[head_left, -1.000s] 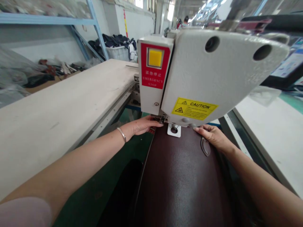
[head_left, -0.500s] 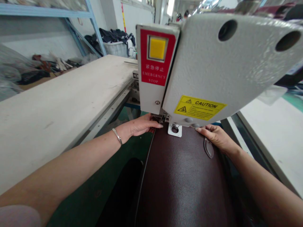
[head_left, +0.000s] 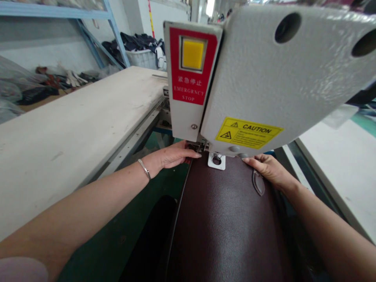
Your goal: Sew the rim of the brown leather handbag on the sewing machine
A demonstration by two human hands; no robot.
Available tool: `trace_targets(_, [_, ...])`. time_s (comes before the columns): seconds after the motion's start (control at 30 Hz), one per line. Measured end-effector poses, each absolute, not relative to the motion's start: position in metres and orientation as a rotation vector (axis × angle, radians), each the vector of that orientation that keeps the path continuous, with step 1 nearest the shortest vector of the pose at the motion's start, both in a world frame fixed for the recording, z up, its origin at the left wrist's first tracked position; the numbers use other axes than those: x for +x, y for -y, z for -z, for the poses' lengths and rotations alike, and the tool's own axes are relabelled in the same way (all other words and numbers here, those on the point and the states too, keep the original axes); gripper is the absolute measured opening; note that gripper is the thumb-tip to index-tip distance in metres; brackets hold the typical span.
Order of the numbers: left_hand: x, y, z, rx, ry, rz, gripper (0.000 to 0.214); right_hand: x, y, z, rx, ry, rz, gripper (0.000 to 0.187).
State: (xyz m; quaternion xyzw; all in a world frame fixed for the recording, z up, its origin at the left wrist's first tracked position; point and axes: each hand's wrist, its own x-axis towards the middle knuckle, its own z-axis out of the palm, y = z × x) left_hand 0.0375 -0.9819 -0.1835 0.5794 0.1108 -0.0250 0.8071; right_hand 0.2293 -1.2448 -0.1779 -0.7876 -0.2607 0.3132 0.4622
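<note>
A dark brown leather piece (head_left: 226,211) hangs down towards me from under the head of a white sewing machine (head_left: 264,78). My left hand (head_left: 176,154) grips its left edge, thumb on top and fingers hidden beneath. At the right edge my right hand (head_left: 268,168) pinches the same leather, with the thumb lying on top. A stitched leaf-shaped leather patch (head_left: 259,183) sits just below that hand. Between both hands, a white presser plate (head_left: 216,161) with a round hole rests on the leather under the machine head.
A pale worktable (head_left: 88,129) stretches along the left, another white tabletop (head_left: 337,156) stands at the right. The red emergency stop panel (head_left: 189,88) faces me. Behind are a bin of dark material (head_left: 142,55) and a blue rack (head_left: 114,35).
My view has shifted slightly, so the machine head looks a little larger and higher. Both hands and the leather stay in place.
</note>
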Motion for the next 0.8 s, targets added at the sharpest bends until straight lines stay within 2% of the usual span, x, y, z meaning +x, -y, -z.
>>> trace_targets(0.3, [0.035,0.983,0.179,1.275,-0.209,0.068,0.035,0.228,1.244,0.176,-1.953,0.664,-0.768,0.054])
trace_targets(0.6, [0.032,0.988,0.174,1.338,-0.098,0.053,0.049,0.23,1.242,0.177,-1.959,0.705,-0.737,0.053])
trace_targets(0.8, [0.031,0.99,0.17,1.379,-0.114,0.052,0.049,0.23,1.241,0.173,-1.973,0.726,-0.736,0.052])
